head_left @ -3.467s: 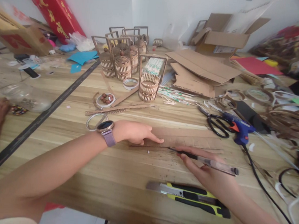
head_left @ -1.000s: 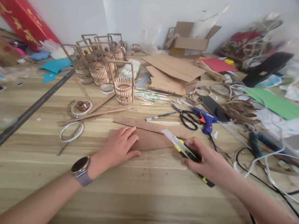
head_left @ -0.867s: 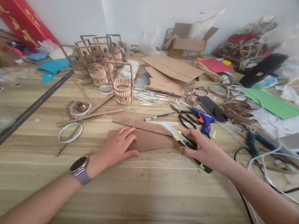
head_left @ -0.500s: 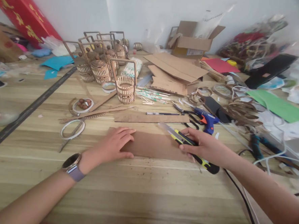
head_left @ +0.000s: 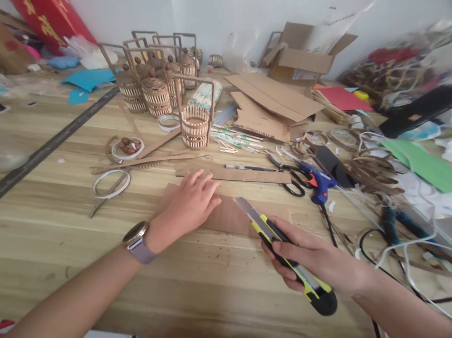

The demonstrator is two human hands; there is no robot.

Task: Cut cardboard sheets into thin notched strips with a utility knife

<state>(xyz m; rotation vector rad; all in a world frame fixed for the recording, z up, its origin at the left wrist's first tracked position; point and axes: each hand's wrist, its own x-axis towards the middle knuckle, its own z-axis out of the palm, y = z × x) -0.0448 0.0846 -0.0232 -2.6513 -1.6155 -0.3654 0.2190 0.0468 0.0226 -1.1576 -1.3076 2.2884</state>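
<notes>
A brown cardboard strip [head_left: 232, 218] lies flat on the wooden table [head_left: 188, 284]. My left hand [head_left: 189, 205] presses on its left end with fingers stretched out flat; a watch is on that wrist. My right hand [head_left: 308, 255] is wrapped round a yellow-and-black utility knife [head_left: 282, 246], whose extended blade points up-left over the right part of the strip. A second, narrower cardboard strip [head_left: 233, 174] with a pen [head_left: 249, 168] on it lies just beyond.
Scissors [head_left: 292, 180] and a blue glue gun [head_left: 319, 180] sit right of the strips, with cables further right. Several small slatted wooden baskets [head_left: 158, 91] stand at the back. Flat cardboard and an open box [head_left: 293, 66] lie behind; tape rings [head_left: 110, 182] at left.
My right hand put down the pen and picked up the utility knife, and has now drawn it back toward me. My left hand stays flat on the strip, which shifted slightly.
</notes>
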